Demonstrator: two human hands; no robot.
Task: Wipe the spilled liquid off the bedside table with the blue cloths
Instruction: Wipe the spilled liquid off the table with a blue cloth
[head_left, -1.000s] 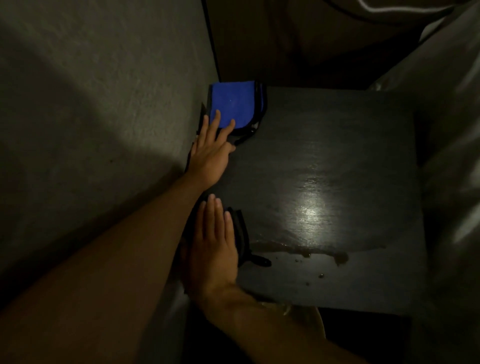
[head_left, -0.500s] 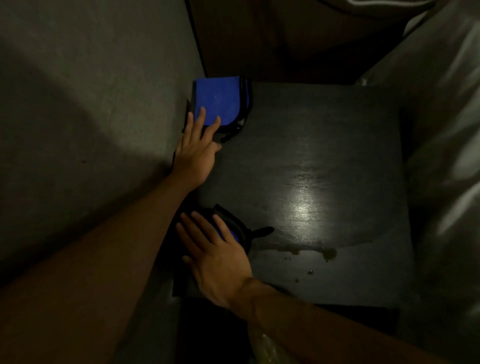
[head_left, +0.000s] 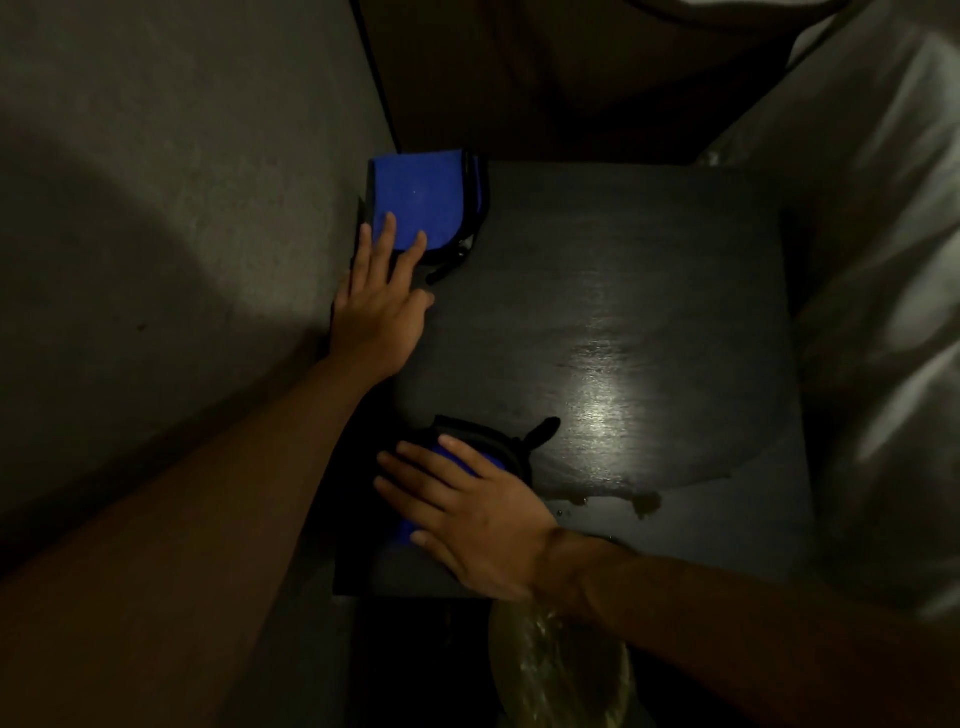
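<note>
A dark bedside table (head_left: 649, 270) fills the middle of the view. A folded blue cloth with black trim (head_left: 426, 200) lies at its far left corner; my left hand (head_left: 382, 306) lies flat with its fingertips pressing on the cloth's near edge. A second blue cloth (head_left: 498, 447) sits at the near left, mostly hidden under my right hand (head_left: 467, 514), which presses flat on it with fingers spread. A wet film with a ragged edge and droplets, the spilled liquid (head_left: 644, 499), shines on the table's near right part.
A grey wall (head_left: 182, 208) runs along the table's left side. Pale bedding (head_left: 883, 260) rises on the right. A clear plastic bag or bottle (head_left: 561, 670) sits below the table's near edge. Dark floor lies behind the table.
My right hand has turned so its fingers point left and has pushed its cloth slightly right and away. My left hand has stayed on the far cloth.
</note>
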